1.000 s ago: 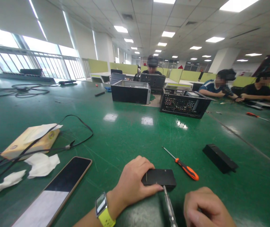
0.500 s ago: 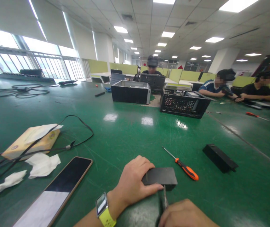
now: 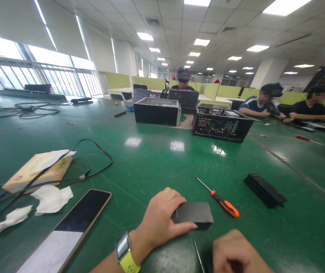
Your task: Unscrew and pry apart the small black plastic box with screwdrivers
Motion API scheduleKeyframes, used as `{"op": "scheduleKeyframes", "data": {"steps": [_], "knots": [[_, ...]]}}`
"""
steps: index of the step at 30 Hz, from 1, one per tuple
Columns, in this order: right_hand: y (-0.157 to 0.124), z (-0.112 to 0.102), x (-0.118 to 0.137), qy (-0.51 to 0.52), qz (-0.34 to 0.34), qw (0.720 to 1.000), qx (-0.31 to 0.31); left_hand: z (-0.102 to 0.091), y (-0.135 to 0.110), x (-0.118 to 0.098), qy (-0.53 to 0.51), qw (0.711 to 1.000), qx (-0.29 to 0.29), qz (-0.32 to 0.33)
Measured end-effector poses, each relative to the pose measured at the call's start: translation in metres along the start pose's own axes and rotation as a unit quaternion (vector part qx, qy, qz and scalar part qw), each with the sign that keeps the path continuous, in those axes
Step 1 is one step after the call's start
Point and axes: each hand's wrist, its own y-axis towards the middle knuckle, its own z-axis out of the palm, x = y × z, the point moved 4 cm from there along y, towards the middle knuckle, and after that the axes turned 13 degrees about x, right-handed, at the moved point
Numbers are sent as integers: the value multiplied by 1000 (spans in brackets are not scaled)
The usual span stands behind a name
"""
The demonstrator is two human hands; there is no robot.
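Observation:
My left hand [image 3: 162, 216] wraps round a small dark grey metal box [image 3: 196, 212], thumb along its near side, fingers at its left end. It holds the box on the green table. At the bottom edge my right hand [image 3: 236, 252] is curled closed and slightly blurred; whatever is in its fingers is hidden. Left of that hand, a thin metal shaft [image 3: 198, 256] points up toward the box, its tip apart from it. The shaft's lower end is outside the view. An orange and black screwdriver [image 3: 225, 203] lies right of the box.
A black elongated part [image 3: 264, 189] lies to the right. On the left are a phone [image 3: 74, 220], crumpled tissues [image 3: 52, 199], a tissue box [image 3: 40, 170] and black cables [image 3: 99, 172]. Two computer cases [image 3: 156, 112] stand farther back. Several people sit beyond.
My right hand has moved up and to the right, away from the box. The metal shaft's tip has dropped back from the box's near edge. My left hand and the box stay put.

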Motion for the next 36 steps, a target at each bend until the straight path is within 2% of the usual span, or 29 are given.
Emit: {"op": "scheduleKeyframes", "data": {"steps": [2, 3, 4, 6, 10, 15, 19, 23, 26, 28, 30, 32, 34, 36], "knots": [[-1, -20, 4, -60, 22, 983, -170, 0, 0, 0, 15, 1000, -2, 5], [-1, -27, 4, -82, 34, 967, -240, 0, 0, -1, 23, 1000, -3, 9], [0, -31, 3, -96, 46, 953, -284, 0, 0, -1, 31, 999, -6, 14], [7, -32, -5, -103, 71, 951, -284, 0, 0, -2, 46, 999, -13, 23], [19, -23, -22, -108, 92, 971, -193, -2, -1, -3, 75, 997, -21, 29], [25, -20, -26, -38, 123, 985, -118, 0, 0, -1, 53, 998, -1, 13], [26, -22, -20, -7, 157, 980, -123, -1, -1, 0, 26, 1000, -5, 13], [14, -34, -27, 1, 165, 968, -186, -9, -5, 3, 21, 996, -82, 18], [-10, -58, -50, 7, 193, 937, -291, -15, -9, 5, 26, 990, -135, 19], [-30, -78, -69, -30, 250, 890, -380, -15, -9, 5, 27, 990, -135, 22], [-46, -95, -88, -93, 329, 834, -432, -13, -9, 4, 27, 992, -125, 23], [-55, -106, -104, -135, 394, 800, -433, -13, -8, 3, 29, 992, -121, 23], [-59, -110, -116, -141, 422, 794, -413, -12, -8, 1, 34, 992, -119, 27], [-61, -110, -123, -139, 423, 799, -405, -12, -8, -1, 40, 992, -116, 33]]}}
